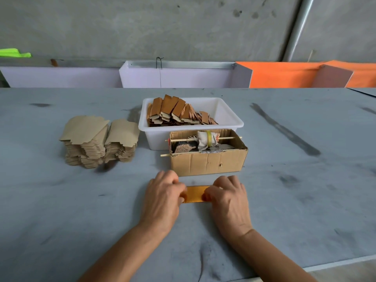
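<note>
A flat, glossy orange-brown folded piece lies on the grey table in front of me. My left hand covers its left end and my right hand covers its right end. Both hands have curled fingers on the piece, with the thumbs at its near edge. Only the middle strip of the piece shows between them. Just behind the hands stands a cardboard box with a taped cloth roll on a thin wooden stick across its top.
A white plastic tub behind the cardboard box holds several folded orange-brown pieces. Two stacks of flat tan die-cut blanks sit at the left. Low panels and orange fabric line the table's far edge. The near edge runs at lower right.
</note>
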The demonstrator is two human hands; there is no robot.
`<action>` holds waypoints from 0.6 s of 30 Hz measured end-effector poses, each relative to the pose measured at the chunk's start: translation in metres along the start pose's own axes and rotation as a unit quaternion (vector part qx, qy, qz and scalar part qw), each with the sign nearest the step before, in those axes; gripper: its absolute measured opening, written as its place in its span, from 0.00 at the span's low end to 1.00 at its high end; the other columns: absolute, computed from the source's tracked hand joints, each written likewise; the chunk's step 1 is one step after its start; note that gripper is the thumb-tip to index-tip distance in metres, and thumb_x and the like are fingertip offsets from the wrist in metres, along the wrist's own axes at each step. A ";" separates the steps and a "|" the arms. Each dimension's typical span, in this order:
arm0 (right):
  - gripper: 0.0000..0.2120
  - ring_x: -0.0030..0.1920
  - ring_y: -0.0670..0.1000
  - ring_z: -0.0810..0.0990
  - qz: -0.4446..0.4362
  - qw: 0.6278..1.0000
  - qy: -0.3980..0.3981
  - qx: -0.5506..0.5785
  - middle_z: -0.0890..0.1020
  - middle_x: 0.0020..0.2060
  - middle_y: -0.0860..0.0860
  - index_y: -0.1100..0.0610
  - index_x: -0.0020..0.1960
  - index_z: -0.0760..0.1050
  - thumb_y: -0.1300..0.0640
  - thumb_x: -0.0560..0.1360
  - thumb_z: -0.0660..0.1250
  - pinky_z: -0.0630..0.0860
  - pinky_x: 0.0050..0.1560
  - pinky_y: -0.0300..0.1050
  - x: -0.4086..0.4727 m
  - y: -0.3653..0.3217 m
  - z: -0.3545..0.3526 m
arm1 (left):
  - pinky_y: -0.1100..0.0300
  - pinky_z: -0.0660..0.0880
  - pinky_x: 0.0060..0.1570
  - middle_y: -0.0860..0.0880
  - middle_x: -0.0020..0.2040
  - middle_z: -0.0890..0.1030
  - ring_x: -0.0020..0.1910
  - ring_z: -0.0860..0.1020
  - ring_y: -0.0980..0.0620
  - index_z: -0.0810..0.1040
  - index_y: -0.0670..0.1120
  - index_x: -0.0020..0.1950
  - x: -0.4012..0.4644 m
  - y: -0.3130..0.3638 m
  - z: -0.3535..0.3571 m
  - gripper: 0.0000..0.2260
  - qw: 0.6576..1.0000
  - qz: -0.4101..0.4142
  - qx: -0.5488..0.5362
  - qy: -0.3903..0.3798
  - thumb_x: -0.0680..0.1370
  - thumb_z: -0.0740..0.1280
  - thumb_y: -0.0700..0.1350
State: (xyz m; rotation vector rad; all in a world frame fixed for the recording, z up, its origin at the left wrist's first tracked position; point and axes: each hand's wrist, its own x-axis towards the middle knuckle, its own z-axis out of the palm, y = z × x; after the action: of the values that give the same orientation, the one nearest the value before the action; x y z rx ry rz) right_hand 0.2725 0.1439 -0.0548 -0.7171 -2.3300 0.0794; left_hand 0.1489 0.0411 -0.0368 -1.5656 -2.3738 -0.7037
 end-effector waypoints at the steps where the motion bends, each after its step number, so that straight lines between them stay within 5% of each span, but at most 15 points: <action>1: 0.05 0.32 0.56 0.74 -0.051 0.999 0.006 -0.017 0.76 0.30 0.52 0.56 0.29 0.78 0.65 0.60 0.70 0.71 0.29 0.46 -0.001 -0.001 0.000 | 0.55 0.73 0.37 0.49 0.38 0.76 0.41 0.76 0.46 0.83 0.47 0.36 -0.002 0.003 -0.001 0.07 0.998 0.052 0.018 -0.002 0.62 0.77 0.37; 4: 0.04 0.30 0.54 0.75 -0.140 0.989 -0.036 -0.041 0.76 0.28 0.51 0.56 0.28 0.78 0.63 0.60 0.70 0.72 0.27 0.43 -0.002 -0.001 -0.001 | 0.62 0.71 0.28 0.52 0.30 0.75 0.33 0.78 0.51 0.81 0.48 0.28 -0.005 0.011 0.001 0.09 0.984 0.134 0.112 -0.033 0.57 0.80 0.43; 7: 0.06 0.30 0.52 0.75 -0.165 0.980 -0.082 -0.073 0.76 0.30 0.51 0.55 0.30 0.78 0.63 0.61 0.74 0.72 0.27 0.42 -0.004 0.000 -0.003 | 0.63 0.70 0.27 0.52 0.29 0.76 0.31 0.77 0.53 0.81 0.47 0.28 -0.010 0.011 0.004 0.09 0.977 0.161 0.136 -0.018 0.62 0.80 0.45; 11: 0.04 0.32 0.53 0.75 -0.154 0.979 -0.089 -0.102 0.76 0.32 0.52 0.54 0.36 0.80 0.58 0.67 0.75 0.71 0.29 0.44 -0.005 0.004 -0.008 | 0.62 0.72 0.26 0.51 0.33 0.78 0.32 0.78 0.50 0.85 0.49 0.37 -0.017 0.003 0.003 0.12 0.978 0.169 0.126 0.006 0.73 0.62 0.44; 15: 0.07 0.36 0.54 0.76 -0.079 0.987 -0.118 -0.075 0.77 0.35 0.51 0.49 0.40 0.82 0.58 0.70 0.66 0.71 0.32 0.46 -0.010 0.003 -0.012 | 0.59 0.76 0.34 0.50 0.40 0.78 0.40 0.79 0.48 0.85 0.47 0.41 -0.021 -0.004 0.000 0.06 0.995 0.066 0.068 -0.042 0.66 0.73 0.40; 18: 0.11 0.47 0.55 0.75 -0.009 0.984 -0.171 -0.048 0.76 0.45 0.52 0.49 0.49 0.82 0.57 0.74 0.62 0.70 0.44 0.46 -0.008 -0.002 -0.006 | 0.60 0.72 0.47 0.53 0.50 0.75 0.50 0.75 0.52 0.82 0.47 0.44 -0.010 -0.010 0.003 0.09 0.998 -0.035 0.034 -0.049 0.74 0.64 0.49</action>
State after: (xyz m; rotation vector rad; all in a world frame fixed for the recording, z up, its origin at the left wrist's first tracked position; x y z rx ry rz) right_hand 0.2803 0.1376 -0.0541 -0.7798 -2.6833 0.0899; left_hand 0.1440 0.0314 -0.0464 -1.5285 -2.5062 -0.5672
